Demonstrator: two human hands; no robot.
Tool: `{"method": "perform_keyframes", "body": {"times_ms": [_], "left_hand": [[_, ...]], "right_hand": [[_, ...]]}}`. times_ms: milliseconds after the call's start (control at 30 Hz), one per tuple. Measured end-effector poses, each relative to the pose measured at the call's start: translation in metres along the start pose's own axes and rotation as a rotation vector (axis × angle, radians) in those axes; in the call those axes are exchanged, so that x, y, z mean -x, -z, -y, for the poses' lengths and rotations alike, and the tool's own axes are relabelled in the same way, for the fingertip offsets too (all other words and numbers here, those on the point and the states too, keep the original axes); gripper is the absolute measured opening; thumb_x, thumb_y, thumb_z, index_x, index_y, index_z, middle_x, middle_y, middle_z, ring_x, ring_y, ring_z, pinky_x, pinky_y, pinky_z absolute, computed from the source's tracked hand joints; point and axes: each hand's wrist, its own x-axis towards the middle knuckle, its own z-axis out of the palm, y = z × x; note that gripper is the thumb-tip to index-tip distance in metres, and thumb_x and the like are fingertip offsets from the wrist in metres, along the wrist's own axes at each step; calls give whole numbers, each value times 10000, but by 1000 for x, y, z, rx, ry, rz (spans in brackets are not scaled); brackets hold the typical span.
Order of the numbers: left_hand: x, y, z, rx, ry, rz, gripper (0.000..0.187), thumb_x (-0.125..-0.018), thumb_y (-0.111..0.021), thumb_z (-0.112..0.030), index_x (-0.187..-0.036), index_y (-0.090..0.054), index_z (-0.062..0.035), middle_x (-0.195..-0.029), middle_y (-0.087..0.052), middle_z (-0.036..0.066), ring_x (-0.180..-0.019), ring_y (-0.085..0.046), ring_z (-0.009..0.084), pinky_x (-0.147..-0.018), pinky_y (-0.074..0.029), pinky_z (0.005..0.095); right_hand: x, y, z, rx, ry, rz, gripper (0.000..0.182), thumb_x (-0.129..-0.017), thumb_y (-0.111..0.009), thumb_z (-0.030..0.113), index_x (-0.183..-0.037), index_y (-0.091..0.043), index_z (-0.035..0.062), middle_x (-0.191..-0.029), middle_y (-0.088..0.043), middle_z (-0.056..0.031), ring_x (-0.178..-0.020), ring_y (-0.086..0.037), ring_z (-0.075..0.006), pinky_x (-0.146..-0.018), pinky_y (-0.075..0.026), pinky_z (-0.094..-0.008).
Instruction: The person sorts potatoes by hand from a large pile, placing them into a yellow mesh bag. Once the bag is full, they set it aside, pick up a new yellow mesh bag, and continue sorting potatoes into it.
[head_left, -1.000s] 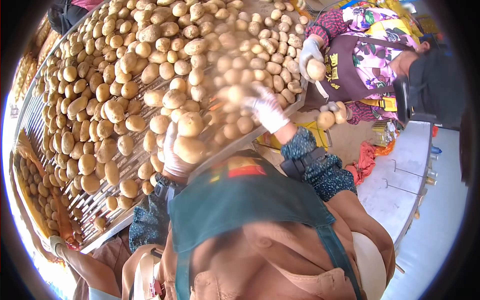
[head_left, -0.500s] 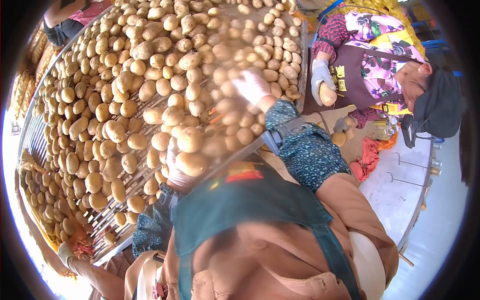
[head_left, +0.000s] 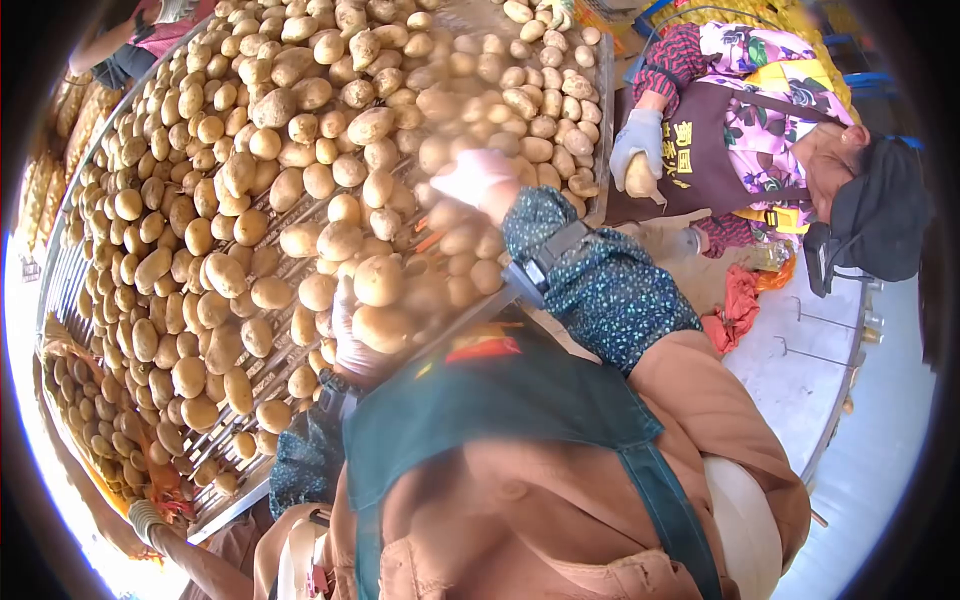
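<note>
My left hand (head_left: 353, 345), in a pale thin glove, is at the near edge of a slatted sorting table. Its fingers curl along the left side of two large potatoes (head_left: 379, 281), closed on them; the rest of the grip is hidden behind the potatoes. Over the heap to the right is my right hand (head_left: 478, 180), also gloved and smeared by motion. Its fingers point left above loose potatoes (head_left: 460, 240), and whether it grips one does not show. Dark speckled sleeve covers reach both wrists.
A metal rail (head_left: 470, 322) runs along the table's near edge. At right, a co-worker's gloved hand (head_left: 640, 140) holds a potato (head_left: 641, 178). Other people stand at the far left and lower left. A red cloth (head_left: 733, 308) lies by a pale surface (head_left: 770, 375).
My right hand has moved a little left and down. Many potatoes on the slats have shifted slightly toward me, while my left hand and its two potatoes stay almost still.
</note>
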Motion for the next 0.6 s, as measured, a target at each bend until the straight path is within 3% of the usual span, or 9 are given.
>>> {"method": "perform_keyframes", "body": {"times_ms": [100, 167, 267, 333, 400, 467, 533, 600], "left_hand": [[6, -15, -1, 127, -8, -2, 461, -985, -626, -159, -1383, -470, 12, -1332, -607, 202, -1086, -674, 329, -841, -624, 412], [6, -9, 0, 115, -62, 26, 472, -998, -618, -209, -1392, -467, 3, -1341, -594, 223, -1103, -667, 343, -845, -626, 433], [7, -1, 0, 373, 46, 14, 489, -1021, -585, -285, -1394, -464, 6, -1361, -577, 234, -1118, -658, 358, -846, -627, 440], [5, 9, 6, -329, -172, 87, 507, -1037, -544, -343, -1398, -461, 3, -1380, -563, 235, -1135, -648, 365, -873, -618, 459], [6, 10, 6, -458, -216, 83, 523, -1021, -573, -347, -1395, -467, 3, -1378, -570, 224, -1143, -645, 357, -893, -608, 460], [13, -5, 2, 0, -75, 8, 544, -974, -671, -296, -1385, -480, 4, -1354, -600, 200, -1143, -648, 335, -907, -600, 443], [16, -11, 0, 67, -54, 98, 595, -882, -773, -204, -1364, -498, 11, -1312, -634, 185, -1141, -651, 307, -904, -596, 413], [18, -11, 1, -247, -182, 121, 667, -786, -852, -120, -1343, -513, 19, -1273, -662, 170, -1128, -659, 284, -895, -594, 378]], "right_hand": [[1, 5, -6, -127, -14, 3, 648, -739, -718, 521, -1181, -677, 49, -1115, -703, -249, -1118, -643, -388, -1075, -427, -447], [8, -3, -4, -35, 14, -98, 648, -736, -725, 514, -1176, -674, 41, -1134, -697, -247, -1127, -638, -393, -1066, -441, -450], [12, -11, -9, 4, 65, -116, 637, -741, -741, 515, -1169, -677, 48, -1171, -693, -218, -1142, -632, -388, -1016, -490, -460], [8, -18, -11, 12, 58, -55, 628, -741, -751, 511, -1164, -679, 53, -1176, -692, -211, -1144, -633, -379, -995, -506, -464], [-17, -42, -22, 74, 194, -129, 534, -762, -727, 540, -1022, -731, 74, -1043, -720, -187, -1003, -679, -360, -887, -531, -457], [-21, -44, -23, 92, 239, -170, 492, -779, -714, 548, -948, -758, 88, -972, -734, -171, -930, -702, -342, -827, -545, -447], [-5, -30, -19, 63, 187, -173, 466, -795, -712, 533, -943, -759, 94, -961, -733, -163, -924, -703, -327, -817, -546, -434], [14, -23, -10, 26, 139, -153, 574, -750, -771, 536, -1079, -719, 69, -1106, -706, -189, -1049, -675, -328, -915, -528, -436]]}}
